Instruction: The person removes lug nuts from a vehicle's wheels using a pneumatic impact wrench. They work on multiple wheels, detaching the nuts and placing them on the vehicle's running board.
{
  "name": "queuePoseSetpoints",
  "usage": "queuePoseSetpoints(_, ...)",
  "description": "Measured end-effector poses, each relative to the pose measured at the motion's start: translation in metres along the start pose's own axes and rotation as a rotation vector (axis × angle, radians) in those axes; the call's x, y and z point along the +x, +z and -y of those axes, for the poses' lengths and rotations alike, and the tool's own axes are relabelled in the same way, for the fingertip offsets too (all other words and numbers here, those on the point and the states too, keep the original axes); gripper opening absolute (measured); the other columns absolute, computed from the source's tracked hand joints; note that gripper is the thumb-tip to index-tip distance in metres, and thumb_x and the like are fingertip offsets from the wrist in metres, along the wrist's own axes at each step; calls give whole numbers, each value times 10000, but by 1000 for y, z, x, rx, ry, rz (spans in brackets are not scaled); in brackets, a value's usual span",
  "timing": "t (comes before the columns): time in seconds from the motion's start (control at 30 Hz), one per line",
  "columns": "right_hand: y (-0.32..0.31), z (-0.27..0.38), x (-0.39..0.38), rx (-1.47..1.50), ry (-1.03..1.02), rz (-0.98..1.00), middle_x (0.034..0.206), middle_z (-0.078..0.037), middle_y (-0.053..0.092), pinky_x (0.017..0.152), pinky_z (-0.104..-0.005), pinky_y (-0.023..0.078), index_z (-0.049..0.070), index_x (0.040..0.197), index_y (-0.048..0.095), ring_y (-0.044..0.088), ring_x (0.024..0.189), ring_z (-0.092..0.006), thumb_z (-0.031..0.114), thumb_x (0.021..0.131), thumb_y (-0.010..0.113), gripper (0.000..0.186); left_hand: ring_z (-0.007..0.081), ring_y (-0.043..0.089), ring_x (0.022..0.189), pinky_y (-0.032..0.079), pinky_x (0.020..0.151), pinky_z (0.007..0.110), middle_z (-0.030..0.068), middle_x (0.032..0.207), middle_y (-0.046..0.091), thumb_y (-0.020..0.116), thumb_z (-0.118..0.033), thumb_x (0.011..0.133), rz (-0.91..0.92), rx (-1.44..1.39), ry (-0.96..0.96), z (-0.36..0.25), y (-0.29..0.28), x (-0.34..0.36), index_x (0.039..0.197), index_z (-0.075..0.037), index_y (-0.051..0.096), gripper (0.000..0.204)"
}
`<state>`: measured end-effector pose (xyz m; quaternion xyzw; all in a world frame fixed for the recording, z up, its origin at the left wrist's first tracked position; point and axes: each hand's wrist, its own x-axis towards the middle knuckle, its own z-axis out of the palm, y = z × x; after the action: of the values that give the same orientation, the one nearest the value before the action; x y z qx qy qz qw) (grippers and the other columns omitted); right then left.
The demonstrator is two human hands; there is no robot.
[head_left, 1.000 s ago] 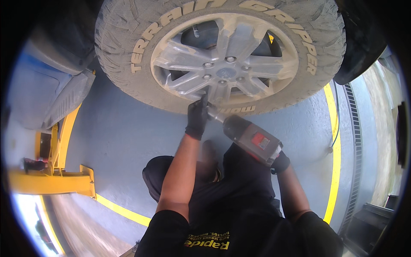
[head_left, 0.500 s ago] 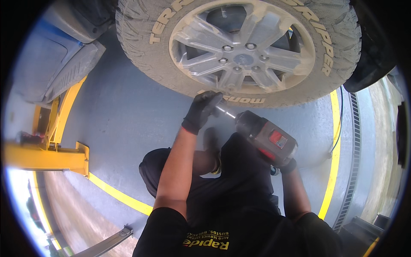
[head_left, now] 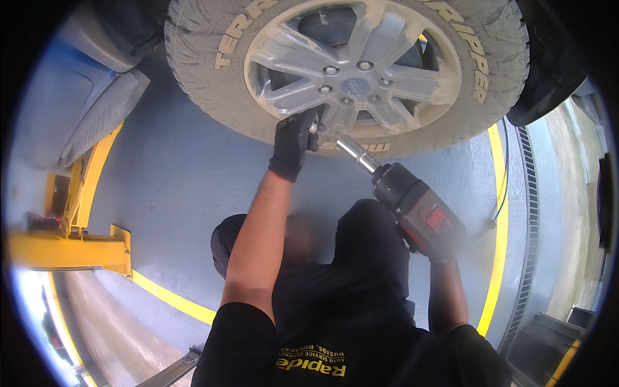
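Note:
My left hand [head_left: 295, 143], in a black glove, is closed near the lower edge of the wheel. A small shiny lug nut [head_left: 314, 128] shows between its fingers. My right hand [head_left: 411, 245] grips a dark grey and red impact wrench [head_left: 422, 209] and is mostly hidden behind it. The wrench carries a long silver socket [head_left: 354, 152], which points up and left toward the wheel, just right of my left hand. Several lug nuts [head_left: 365, 66] sit around the hub of the dusty silver rim [head_left: 296, 46]. The tire [head_left: 213, 84] has pale raised lettering.
At left stands a yellow lift arm [head_left: 71, 251], below a blue vehicle body panel [head_left: 77, 97]. A yellow floor line [head_left: 496, 258] and a drain grate [head_left: 531, 213] run along the right. Between them and the wheel hangs a dark hose [head_left: 506, 174].
My left hand has come off the socket and moved up toward the rim, with the lug nut now showing in its fingers. The wrench has shifted slightly right, its socket in plain view.

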<state>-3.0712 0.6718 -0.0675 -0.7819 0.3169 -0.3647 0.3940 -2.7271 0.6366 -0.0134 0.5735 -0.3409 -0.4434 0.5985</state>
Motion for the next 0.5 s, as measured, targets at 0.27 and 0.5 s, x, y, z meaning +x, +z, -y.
queuePoseSetpoints(0.27,-2,-5,37,220,196,97,1135,-76,633,847,-306,519,51,1334,482,634,1002,-191,165,815,712,580,140,594,825,492,597,255,40,966,613,513,-339,971,319,-841,-284,20,14,7,1134,-91,554,299)
queuePoseSetpoints(0.5,54,-9,96,-68,-97,-20,970,-130,702,756,-323,541,22,1149,627,700,855,-260,146,704,750,478,172,615,925,518,790,309,58,953,617,406,-263,998,314,-960,-225,32,55,2,1064,-61,550,257)
